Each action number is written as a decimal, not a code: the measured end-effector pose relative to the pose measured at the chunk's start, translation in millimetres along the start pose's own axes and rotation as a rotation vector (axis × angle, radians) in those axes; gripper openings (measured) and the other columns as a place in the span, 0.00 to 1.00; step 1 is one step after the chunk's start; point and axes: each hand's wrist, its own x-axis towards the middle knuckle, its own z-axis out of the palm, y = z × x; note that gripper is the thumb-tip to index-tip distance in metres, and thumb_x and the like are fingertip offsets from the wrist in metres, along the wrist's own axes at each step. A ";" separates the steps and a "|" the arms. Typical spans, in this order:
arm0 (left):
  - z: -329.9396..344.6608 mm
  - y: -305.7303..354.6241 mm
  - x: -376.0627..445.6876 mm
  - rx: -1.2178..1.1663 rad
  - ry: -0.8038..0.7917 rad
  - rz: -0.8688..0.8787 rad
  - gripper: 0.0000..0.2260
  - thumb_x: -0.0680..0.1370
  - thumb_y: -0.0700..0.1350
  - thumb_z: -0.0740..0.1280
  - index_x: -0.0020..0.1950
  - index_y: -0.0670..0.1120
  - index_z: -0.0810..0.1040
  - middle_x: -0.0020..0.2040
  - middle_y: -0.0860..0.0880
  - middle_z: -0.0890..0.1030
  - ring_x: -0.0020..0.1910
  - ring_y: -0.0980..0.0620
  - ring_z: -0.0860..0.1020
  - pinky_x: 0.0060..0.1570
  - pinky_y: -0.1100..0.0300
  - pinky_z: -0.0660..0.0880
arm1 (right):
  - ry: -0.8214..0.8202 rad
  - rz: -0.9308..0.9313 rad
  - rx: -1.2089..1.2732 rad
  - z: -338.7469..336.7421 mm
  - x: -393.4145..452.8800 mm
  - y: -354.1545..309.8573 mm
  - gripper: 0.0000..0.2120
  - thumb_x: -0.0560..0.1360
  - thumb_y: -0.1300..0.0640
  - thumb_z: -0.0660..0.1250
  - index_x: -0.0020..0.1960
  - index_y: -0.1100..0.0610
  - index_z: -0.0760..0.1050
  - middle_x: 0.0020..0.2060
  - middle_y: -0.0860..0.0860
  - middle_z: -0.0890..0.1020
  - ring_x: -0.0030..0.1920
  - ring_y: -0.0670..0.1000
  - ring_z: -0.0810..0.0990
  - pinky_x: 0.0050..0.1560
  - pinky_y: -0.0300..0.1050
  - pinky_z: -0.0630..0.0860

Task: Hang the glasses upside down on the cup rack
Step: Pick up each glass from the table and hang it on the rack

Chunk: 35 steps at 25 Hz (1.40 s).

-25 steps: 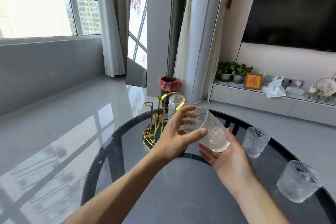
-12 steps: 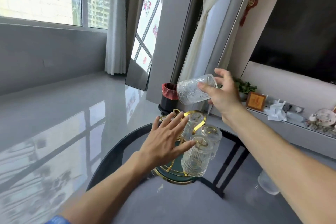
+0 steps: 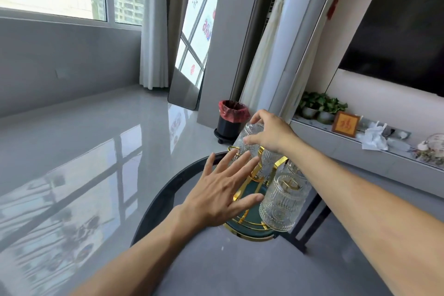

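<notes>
Head view. My right hand [image 3: 271, 133] has its grip clamped on a ribbed glass [image 3: 247, 142], fingers wrapped round its upper end; the glass tilts down from the grip toward a gold peg of the cup rack [image 3: 245, 202]. My left hand [image 3: 221, 192] is empty, its grip spread flat with the fingers fanned just below the held glass, in front of the rack. Below and right of the right grip, another glass [image 3: 281, 204] hangs upside down on the rack, others partly hidden behind it. The rack's round base sits on the dark table [image 3: 216, 264].
</notes>
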 end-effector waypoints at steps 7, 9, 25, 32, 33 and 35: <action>-8.9 3.9 -4.0 0.026 -0.028 -0.022 0.33 0.79 0.69 0.49 0.80 0.58 0.47 0.81 0.55 0.49 0.79 0.54 0.41 0.75 0.39 0.40 | -0.211 -0.024 -0.357 -2.5 0.1 -2.6 0.16 0.70 0.43 0.67 0.56 0.43 0.76 0.60 0.51 0.80 0.57 0.57 0.77 0.57 0.55 0.73; -13.0 9.1 -7.9 0.034 -0.041 -0.037 0.33 0.79 0.69 0.48 0.80 0.58 0.46 0.81 0.55 0.48 0.79 0.54 0.41 0.75 0.39 0.39 | -0.199 -0.040 -0.284 -9.9 -10.3 1.0 0.18 0.72 0.39 0.64 0.58 0.44 0.78 0.61 0.51 0.80 0.59 0.57 0.76 0.59 0.56 0.72; 54.9 217.7 2.5 -0.056 -0.121 0.146 0.33 0.79 0.63 0.54 0.80 0.55 0.48 0.81 0.53 0.53 0.79 0.52 0.48 0.76 0.44 0.44 | 0.256 0.299 0.492 -24.1 -317.1 193.2 0.07 0.73 0.57 0.69 0.51 0.50 0.80 0.51 0.34 0.77 0.55 0.41 0.76 0.53 0.33 0.69; 134.4 310.5 32.7 -0.140 -0.195 0.182 0.36 0.74 0.58 0.65 0.79 0.50 0.56 0.76 0.51 0.65 0.73 0.47 0.64 0.70 0.42 0.61 | 0.444 1.077 1.302 -31.6 -368.3 255.9 0.07 0.76 0.57 0.65 0.52 0.56 0.78 0.49 0.55 0.84 0.44 0.56 0.82 0.41 0.50 0.79; 144.6 323.3 41.0 -0.131 -0.214 0.186 0.37 0.74 0.58 0.65 0.79 0.49 0.56 0.76 0.51 0.66 0.72 0.46 0.66 0.70 0.42 0.62 | 0.583 1.158 1.392 -35.2 -370.8 258.9 0.08 0.77 0.56 0.63 0.54 0.57 0.76 0.47 0.55 0.84 0.41 0.57 0.82 0.39 0.50 0.78; 161.5 347.7 60.2 -0.143 -0.246 0.149 0.38 0.74 0.60 0.67 0.79 0.49 0.56 0.75 0.49 0.68 0.71 0.44 0.68 0.70 0.41 0.61 | 0.769 1.266 1.512 -42.0 -374.0 261.0 0.11 0.78 0.55 0.60 0.57 0.57 0.74 0.48 0.54 0.82 0.42 0.56 0.82 0.39 0.51 0.79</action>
